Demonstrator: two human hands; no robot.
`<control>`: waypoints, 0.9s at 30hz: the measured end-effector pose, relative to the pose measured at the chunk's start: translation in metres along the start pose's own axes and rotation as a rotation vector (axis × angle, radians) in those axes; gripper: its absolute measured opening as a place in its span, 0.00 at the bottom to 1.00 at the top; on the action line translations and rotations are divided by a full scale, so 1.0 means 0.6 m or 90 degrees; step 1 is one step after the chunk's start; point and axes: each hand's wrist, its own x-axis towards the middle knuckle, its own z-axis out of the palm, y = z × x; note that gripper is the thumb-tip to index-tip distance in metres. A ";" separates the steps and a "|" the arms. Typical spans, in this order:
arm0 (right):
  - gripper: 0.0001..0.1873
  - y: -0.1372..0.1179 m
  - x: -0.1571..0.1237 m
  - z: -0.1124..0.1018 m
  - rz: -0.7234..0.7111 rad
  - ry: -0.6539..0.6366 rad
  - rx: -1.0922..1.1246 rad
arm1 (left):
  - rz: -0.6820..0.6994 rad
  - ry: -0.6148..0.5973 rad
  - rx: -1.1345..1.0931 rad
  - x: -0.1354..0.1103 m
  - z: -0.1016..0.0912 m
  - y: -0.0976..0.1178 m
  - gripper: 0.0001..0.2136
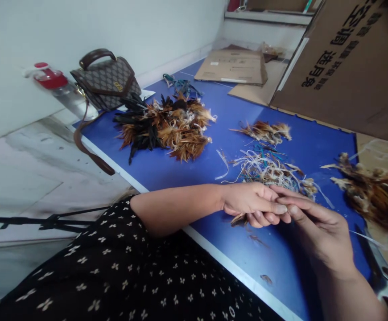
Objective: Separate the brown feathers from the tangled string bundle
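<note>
My left hand [252,203] is closed around a small bundle of brown feathers [239,219] whose ends stick out below the palm, just above the blue table [167,171]. My right hand [317,225] meets it from the right, its fingertips pinched against the left fingertips; what it pinches is too small to make out. Right behind the hands lies a tangle of pale strips and feather scraps [269,169].
A big heap of brown and black feathers [167,127] lies at the back left, a small tuft [266,130] further right, more feathers [373,189] at the right edge. A patterned handbag [105,82], a red-capped bottle [58,87] and cardboard boxes [351,62] stand around.
</note>
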 end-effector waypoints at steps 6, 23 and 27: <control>0.07 0.002 0.001 0.019 -0.006 0.067 -0.008 | 0.019 0.042 0.000 0.001 0.014 0.001 0.16; 0.22 0.001 -0.005 0.014 -0.036 0.004 -0.131 | 0.058 0.094 0.007 0.010 0.001 -0.006 0.16; 0.22 -0.008 -0.004 0.019 -0.046 0.019 -0.148 | 0.080 0.137 0.029 0.005 0.011 -0.001 0.15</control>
